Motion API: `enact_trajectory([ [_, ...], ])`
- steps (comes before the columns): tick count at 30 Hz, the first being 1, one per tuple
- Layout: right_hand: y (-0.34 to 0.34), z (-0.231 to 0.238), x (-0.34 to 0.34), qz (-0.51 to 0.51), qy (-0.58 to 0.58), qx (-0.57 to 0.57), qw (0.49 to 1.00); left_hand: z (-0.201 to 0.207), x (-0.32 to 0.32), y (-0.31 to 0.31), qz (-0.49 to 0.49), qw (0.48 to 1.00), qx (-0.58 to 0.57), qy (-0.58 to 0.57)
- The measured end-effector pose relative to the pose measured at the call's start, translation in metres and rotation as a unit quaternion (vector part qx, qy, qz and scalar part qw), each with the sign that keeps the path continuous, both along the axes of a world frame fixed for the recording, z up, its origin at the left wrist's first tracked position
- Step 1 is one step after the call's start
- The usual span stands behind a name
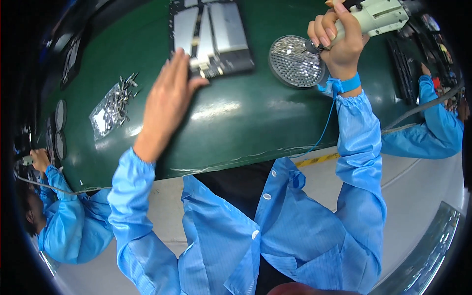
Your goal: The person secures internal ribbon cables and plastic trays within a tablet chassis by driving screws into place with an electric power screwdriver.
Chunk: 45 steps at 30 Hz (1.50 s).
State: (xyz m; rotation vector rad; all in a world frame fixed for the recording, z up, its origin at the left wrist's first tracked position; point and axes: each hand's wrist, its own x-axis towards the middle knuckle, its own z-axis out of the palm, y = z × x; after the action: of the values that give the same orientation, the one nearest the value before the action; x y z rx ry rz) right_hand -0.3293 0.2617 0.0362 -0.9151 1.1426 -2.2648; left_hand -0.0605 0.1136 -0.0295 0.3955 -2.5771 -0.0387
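My left hand (168, 96) lies flat with its fingers stretched out, the fingertips against the near left corner of an opened tablet (227, 32). Silver battery panels and a dark lower strip show inside the tablet. My right hand (342, 44) is wrapped round a pale electric screwdriver (378, 18), held with its dark nose to the left. That nose hangs over the right part of a round dish (296, 64) with rows of small screws standing in it. A blue wrist strap (349, 84) with a cord circles my right wrist.
On the green-topped table (221, 132), a clear plastic bag (105, 115) with loose small metal parts lies left of my left hand. Round dishes (60, 128) stand farther left. Co-workers in blue sit on both sides; a grey cable (423, 107) runs at the right.
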Motion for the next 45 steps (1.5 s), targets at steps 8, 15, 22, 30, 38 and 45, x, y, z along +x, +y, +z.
enact_trajectory([
  [8, 0.027, -0.023, -0.025, 0.038, 0.018, -0.018, 0.999, -0.023, -0.122, -0.143, 0.025, 0.996, -0.036, 0.082],
  [15, 0.025, -0.02, 0.013, 0.115, 0.015, 0.033, 0.993, -0.036, -0.152, -0.181, 0.101, 0.989, 0.048, 0.095],
  [22, 0.024, -0.021, 0.018, 0.153, 0.015, 0.042, 0.987, -0.01, -0.094, -0.08, 0.038, 0.989, -0.029, 0.138],
  [30, 0.021, -0.024, 0.026, 0.13, 0.067, 0.074, 0.987, -0.003, -0.023, -0.021, 0.012, 0.994, 0.093, 0.056],
  [38, 0.024, -0.025, 0.027, 0.196, 0.047, 0.13, 0.971, -0.005, -0.021, -0.025, -0.009, 0.987, 0.137, 0.079],
  [45, 0.018, -0.031, 0.027, 0.148, 0.095, 0.06, 0.983, -0.004, -0.02, -0.025, -0.019, 0.988, 0.135, 0.066],
])
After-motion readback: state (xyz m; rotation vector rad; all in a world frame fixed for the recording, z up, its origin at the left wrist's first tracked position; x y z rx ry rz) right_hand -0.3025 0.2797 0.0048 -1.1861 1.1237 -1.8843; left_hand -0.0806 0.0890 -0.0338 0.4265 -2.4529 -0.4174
